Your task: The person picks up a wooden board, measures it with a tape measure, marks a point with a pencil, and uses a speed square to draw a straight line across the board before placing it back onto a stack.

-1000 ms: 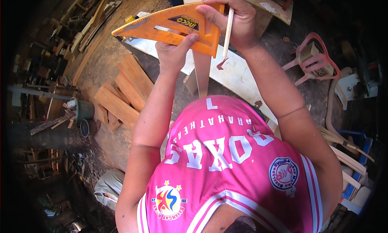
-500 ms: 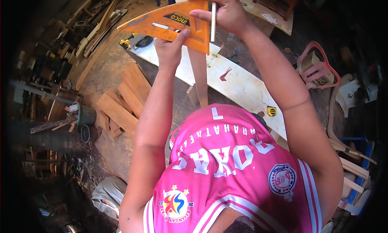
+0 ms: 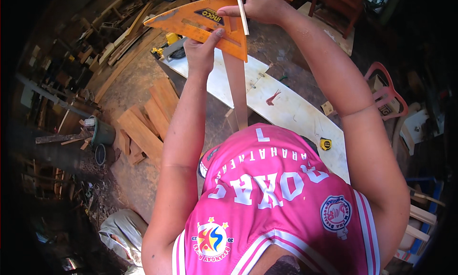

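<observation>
A: Where is the orange square (image 3: 190,31)?
B: Near the upper edge of the view, raised in front of the person and laid across the far part of a long wooden board (image 3: 234,91). The board runs back toward the pink jersey (image 3: 267,168).

A: And the left hand (image 3: 200,53)?
B: It pinches the square from its lower side, thumb pressed flat on the orange face. Its other fingers go out of sight underneath, so whether they also touch the board cannot be told.

A: What about the right hand (image 3: 255,7)?
B: That one clasps the square's upper right corner, thumb on the face and forefinger stretched along the top edge, the two set apart with the corner between them. A thin pale stick (image 3: 243,16) slants down beside the thumb, over the square's right end; how the fingers grip it is hidden.

A: What lies around them?
B: Below the board, a white panel (image 3: 296,110) stretches aslant, bearing a yellow tape measure (image 3: 325,144) toward its near end and a small red object (image 3: 273,97) farther up. Left of it, brown planks (image 3: 140,132) lie heaped on the floor, near a dark bucket (image 3: 103,133). A pink plastic chair (image 3: 398,101) stands off to the right.
</observation>
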`<state>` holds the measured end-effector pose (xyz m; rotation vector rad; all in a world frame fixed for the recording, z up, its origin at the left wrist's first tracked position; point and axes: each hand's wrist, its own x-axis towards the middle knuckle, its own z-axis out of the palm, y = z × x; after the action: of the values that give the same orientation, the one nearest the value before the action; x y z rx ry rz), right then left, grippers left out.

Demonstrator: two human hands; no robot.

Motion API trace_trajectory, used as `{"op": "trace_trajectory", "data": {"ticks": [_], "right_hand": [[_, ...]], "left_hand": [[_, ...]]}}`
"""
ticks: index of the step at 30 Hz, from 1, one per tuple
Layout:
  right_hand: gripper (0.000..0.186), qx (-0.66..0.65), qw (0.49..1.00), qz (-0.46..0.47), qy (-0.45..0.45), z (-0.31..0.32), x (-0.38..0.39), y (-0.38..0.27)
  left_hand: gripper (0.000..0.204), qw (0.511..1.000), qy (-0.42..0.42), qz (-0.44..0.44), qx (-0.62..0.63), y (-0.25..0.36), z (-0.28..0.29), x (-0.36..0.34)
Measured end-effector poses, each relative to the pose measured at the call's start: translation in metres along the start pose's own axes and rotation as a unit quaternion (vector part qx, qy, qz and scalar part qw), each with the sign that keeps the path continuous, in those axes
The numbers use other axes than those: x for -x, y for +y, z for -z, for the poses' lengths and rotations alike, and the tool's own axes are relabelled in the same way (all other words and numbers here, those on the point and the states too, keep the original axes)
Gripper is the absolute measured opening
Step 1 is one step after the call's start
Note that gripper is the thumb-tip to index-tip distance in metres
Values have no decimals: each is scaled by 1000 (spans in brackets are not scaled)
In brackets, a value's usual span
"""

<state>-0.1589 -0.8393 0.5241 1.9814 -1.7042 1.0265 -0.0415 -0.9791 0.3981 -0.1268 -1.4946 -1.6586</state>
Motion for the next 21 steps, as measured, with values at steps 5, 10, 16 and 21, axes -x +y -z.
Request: {"op": "trace_trajectory", "data": {"ticks": [5, 10, 16, 21], "right_hand": [[41, -122, 989, -67, 55, 17, 7, 8], [46, -228, 957, -140, 114, -50, 69, 16], [21, -263, 900, -300, 174, -93, 84, -44], [29, -327, 805, -327, 371, -124, 101, -29]], "left_hand": [[23, 1000, 11, -3, -15, 1, 14, -1], [24, 998, 17, -12, -63, 8, 15, 13], [50, 995, -62, 62, -52, -10, 22, 66], [51, 948, -144, 274, -72, -44, 70, 104]]}}
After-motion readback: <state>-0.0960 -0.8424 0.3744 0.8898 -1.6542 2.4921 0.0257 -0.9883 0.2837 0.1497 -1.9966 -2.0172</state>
